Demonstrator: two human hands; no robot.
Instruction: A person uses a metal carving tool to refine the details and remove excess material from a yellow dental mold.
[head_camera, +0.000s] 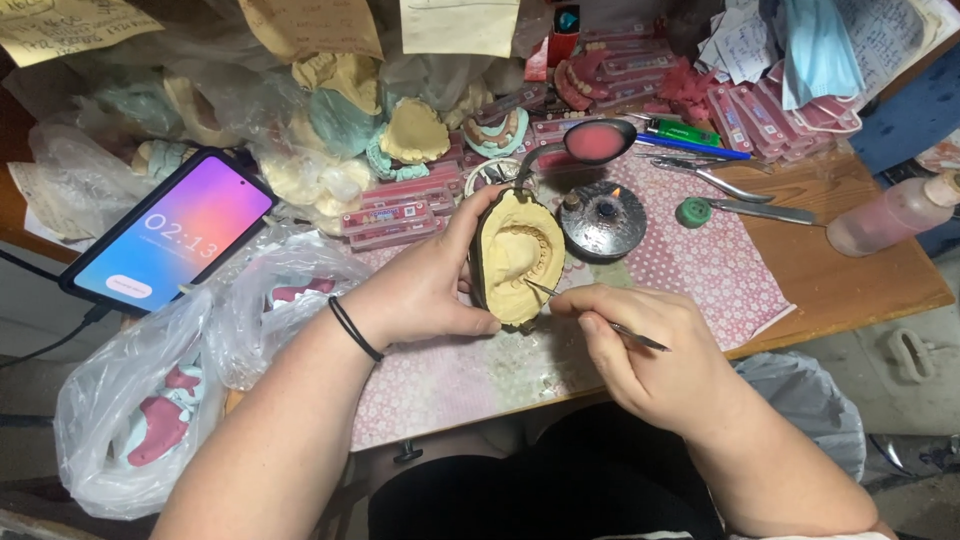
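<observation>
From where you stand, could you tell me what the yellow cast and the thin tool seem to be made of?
The yellow cast looks like dental plaster: matte, chalky, pale yellow. The thin tool in the right hand seems to be metal: slim, grey, slightly shiny.

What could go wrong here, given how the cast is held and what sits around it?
The thin metal tool in the right hand could slip and gouge the plaster dental cast or jab the left hand gripping it. The lit burner stands close behind the cast; a sleeve or plastic bag might catch.
</observation>
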